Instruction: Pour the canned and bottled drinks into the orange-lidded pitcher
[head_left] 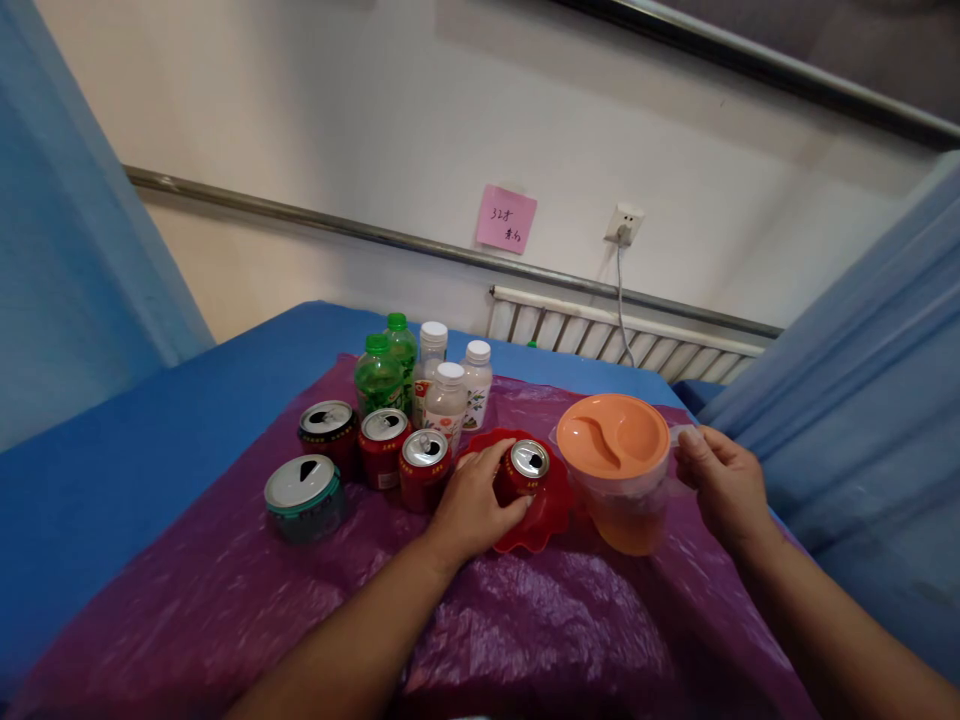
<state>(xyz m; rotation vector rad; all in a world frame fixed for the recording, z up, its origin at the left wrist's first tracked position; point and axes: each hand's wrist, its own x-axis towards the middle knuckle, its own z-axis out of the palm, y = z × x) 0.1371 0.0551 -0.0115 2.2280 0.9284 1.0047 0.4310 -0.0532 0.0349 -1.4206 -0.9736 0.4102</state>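
Observation:
My left hand (472, 505) is curled around a small red drink can (517, 474), which is open at the top and stands upright in a red scalloped dish (551, 505). My right hand (720, 480) grips the handle of a clear plastic pitcher (630, 505) with an orange lid (615, 437). Amber liquid shows in its lower part. The pitcher is just right of the dish, and whether its base touches the sheet is unclear. Left of my left hand stand two more red cans (426, 470), a black-rimmed can (328, 435) and a wide teal can (304, 495), all with opened tops.
Behind the cans stand green-capped bottles (379, 375) and white-capped bottles (448, 400). A purple plastic sheet (360, 620) covers part of the blue bed (247, 370). Blue curtains (862, 370) hang at both sides; a radiator (600, 335) and plugged socket (625, 224) are at the wall.

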